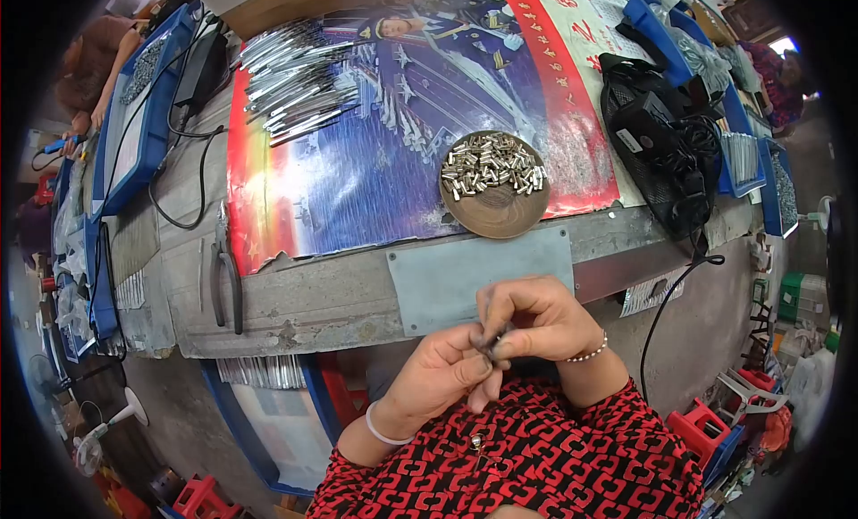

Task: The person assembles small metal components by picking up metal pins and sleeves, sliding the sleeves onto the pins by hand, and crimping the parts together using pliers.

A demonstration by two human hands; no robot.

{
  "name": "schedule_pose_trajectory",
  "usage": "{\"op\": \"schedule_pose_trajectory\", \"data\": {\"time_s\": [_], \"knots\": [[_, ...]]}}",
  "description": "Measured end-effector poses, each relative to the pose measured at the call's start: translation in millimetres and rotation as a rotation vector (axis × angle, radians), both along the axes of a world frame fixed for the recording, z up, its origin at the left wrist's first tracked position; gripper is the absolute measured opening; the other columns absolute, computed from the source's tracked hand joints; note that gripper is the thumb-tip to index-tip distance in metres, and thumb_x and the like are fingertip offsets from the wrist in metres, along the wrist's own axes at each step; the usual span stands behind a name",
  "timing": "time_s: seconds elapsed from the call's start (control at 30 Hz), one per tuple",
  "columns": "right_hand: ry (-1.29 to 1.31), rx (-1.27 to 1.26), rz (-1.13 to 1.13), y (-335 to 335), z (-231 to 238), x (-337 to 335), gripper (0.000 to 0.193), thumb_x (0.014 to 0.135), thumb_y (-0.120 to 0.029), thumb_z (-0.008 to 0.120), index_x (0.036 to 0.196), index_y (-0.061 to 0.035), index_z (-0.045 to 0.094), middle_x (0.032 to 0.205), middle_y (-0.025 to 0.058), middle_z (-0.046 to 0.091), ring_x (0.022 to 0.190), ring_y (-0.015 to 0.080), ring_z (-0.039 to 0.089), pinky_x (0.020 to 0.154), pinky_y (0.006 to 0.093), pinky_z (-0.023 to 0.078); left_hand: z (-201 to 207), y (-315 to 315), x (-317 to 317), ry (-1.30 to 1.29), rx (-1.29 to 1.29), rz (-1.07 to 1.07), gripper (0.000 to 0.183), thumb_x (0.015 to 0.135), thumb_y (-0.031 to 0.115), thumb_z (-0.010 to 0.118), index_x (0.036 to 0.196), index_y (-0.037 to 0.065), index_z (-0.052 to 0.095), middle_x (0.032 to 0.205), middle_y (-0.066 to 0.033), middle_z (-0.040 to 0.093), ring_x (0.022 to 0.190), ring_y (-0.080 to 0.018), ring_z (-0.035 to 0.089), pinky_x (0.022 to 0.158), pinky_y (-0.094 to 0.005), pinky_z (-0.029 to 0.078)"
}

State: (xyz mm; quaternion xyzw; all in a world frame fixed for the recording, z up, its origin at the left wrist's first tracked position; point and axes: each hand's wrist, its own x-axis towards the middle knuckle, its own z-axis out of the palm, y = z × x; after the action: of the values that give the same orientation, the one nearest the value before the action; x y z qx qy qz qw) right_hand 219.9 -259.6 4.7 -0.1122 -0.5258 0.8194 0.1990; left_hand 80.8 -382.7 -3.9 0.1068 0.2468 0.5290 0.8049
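Observation:
Both hands meet in front of my chest, just off the table's near edge. My left hand (447, 367) is closed in a pinch, its thumb and fingers around something small and dark. From the other side, the thumb and forefinger of my right hand (532, 318) pinch at the same spot. What they hold is too small and blurred to name. Beyond them a round brown wooden bowl (496, 213) carries many short silvery metal caps (492, 162). Under and beyond my hands lies a grey plate (474, 273) fixed at the table edge.
A pile of slim metal rods (299, 77) lies on the poster (357, 188) at the far left. Pliers with dark handles (223, 273) rest at the left. A black mesh bag with cables (666, 144) is at the right. Blue trays (134, 135) flank the table; another person (98, 63) sits far left.

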Motion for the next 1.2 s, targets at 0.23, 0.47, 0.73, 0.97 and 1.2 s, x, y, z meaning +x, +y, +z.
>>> {"op": "schedule_pose_trajectory", "data": {"time_s": [0.23,0.47,0.73,0.97,1.2], "knots": [[-0.283,0.363,-0.253,-12.1,9.0,-3.2,0.010,0.080,-0.003,0.064,0.078,-0.0003,0.055,0.069,0.0048,0.055,0.065,0.0120,0.052,0.055,0.0240,0.039,-2.3,5.9,7.1,1.380,0.467,0.404,0.011,0.092,0.011,0.051,0.094,0.000,0.055,0.075,-0.0105,0.064,0.054,-0.0143,0.060,0.050,-0.0222,0.049],[0.090,0.156,0.130,5.2,11.1,9.1,0.023,0.079,-0.018,0.071,0.083,0.0031,0.062,0.075,0.0097,0.063,0.065,0.0185,0.057,0.057,0.0283,0.043,0.1,-1.8,-2.0,-0.204,0.077,-0.179,0.025,0.089,0.020,0.058,0.099,-0.004,0.056,0.075,-0.0114,0.063,0.055,-0.0140,0.061,0.051,-0.0212,0.049],[0.055,0.145,0.080,-2.0,4.1,11.6,0.018,0.079,-0.013,0.070,0.081,0.0023,0.062,0.076,0.0102,0.064,0.064,0.0181,0.056,0.056,0.0287,0.043,-4.4,-3.9,0.1,-0.193,0.047,-0.155,0.028,0.088,0.020,0.060,0.098,-0.005,0.056,0.074,-0.0119,0.063,0.053,-0.0149,0.060,0.050,-0.0219,0.050],[-0.139,0.346,-0.028,-8.8,12.5,11.8,0.016,0.078,-0.011,0.070,0.078,-0.0002,0.058,0.066,0.0070,0.057,0.055,0.0140,0.052,0.049,0.0272,0.038,-1.6,-3.8,4.1,-0.065,-0.009,-0.050,0.022,0.088,0.016,0.060,0.095,-0.005,0.057,0.077,-0.0145,0.065,0.056,-0.0179,0.062,0.052,-0.0235,0.051],[-0.299,0.331,-0.256,-18.5,10.5,3.3,0.011,0.079,-0.008,0.067,0.080,-0.0004,0.058,0.066,0.0054,0.055,0.059,0.0125,0.051,0.052,0.0251,0.038,2.4,-0.1,11.1,1.431,0.344,0.354,0.012,0.087,0.009,0.058,0.090,-0.002,0.058,0.072,-0.0126,0.064,0.057,-0.0181,0.062,0.054,-0.0237,0.051]]}}
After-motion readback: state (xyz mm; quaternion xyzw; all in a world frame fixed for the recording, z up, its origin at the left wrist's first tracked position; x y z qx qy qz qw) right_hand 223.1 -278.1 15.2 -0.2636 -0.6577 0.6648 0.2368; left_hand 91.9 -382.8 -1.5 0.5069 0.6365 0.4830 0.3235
